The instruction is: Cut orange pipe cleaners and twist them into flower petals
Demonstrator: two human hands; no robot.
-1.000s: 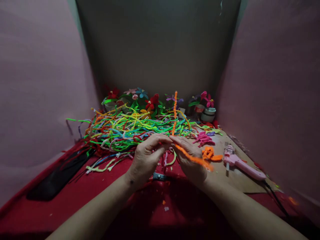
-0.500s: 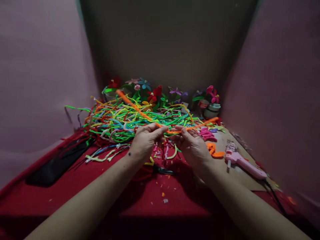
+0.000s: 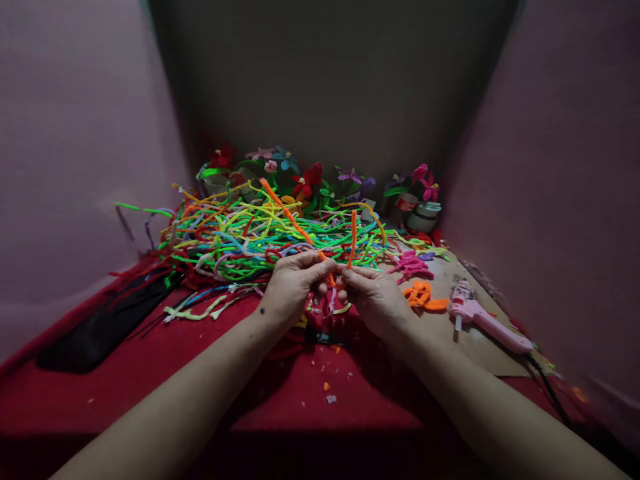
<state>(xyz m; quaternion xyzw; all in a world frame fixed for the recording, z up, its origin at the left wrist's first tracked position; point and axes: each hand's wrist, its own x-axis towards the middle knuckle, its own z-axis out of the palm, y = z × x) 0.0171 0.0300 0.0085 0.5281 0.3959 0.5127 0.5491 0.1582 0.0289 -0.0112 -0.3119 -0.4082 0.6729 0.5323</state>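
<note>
Both hands pinch one orange pipe cleaner [image 3: 287, 212] over the middle of the table. My left hand [image 3: 295, 283] grips it between thumb and fingers, and one end slants up and away to the left. My right hand [image 3: 373, 293] is closed on it close beside the left, with the other end standing nearly upright. The bent middle shows partly between the fingertips. Behind the hands lies a large heap of coloured pipe cleaners [image 3: 235, 233]. Below them, a dark-handled tool [image 3: 324, 337] is partly hidden by shadow.
A pink glue gun [image 3: 487, 323] rests on a board [image 3: 480, 360] at the right, near coiled orange pieces [image 3: 425, 297] and pink pieces [image 3: 413, 265]. A black phone-like slab [image 3: 95, 337] lies left. Pipe-cleaner flowers [image 3: 307, 180] and a jar [image 3: 424, 217] stand behind. Scraps dot the red cloth [image 3: 280, 407].
My hands have come closer together. The right end of the orange pipe cleaner has swung from slanting rightward to nearly upright, bending the middle; its left end is now steeper.
</note>
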